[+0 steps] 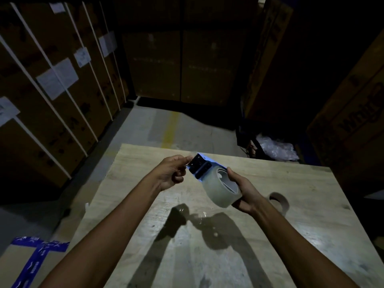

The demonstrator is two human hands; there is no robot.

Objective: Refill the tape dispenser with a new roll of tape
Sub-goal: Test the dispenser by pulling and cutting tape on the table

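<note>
boxes [52, 84]: stacked cartons, strapped with white bands and labelled with paper sheets, seen along the far left.
floor carton [31, 265]: sealed with blue tape, seen at the lower left beside the surface.
surface [145, 204]: pale wood, lit from above; arm shadows are cast on it.
left hand [173, 173]: raised above the surface; fingers [184, 160] are pinched on the toothed end of the dispenser.
tape dispenser [200, 166]: black body with a blue edge, held in the air between both hands, touching the roll.
tape roll [223, 187]: clear, full, tilted, held off the surface against the dispenser.
right hand [244, 191]: wrapped around the roll's outer side, fingers closed on it.
empty core [279, 202]: brown cardboard ring, left on the surface just right of the right hand.
</note>
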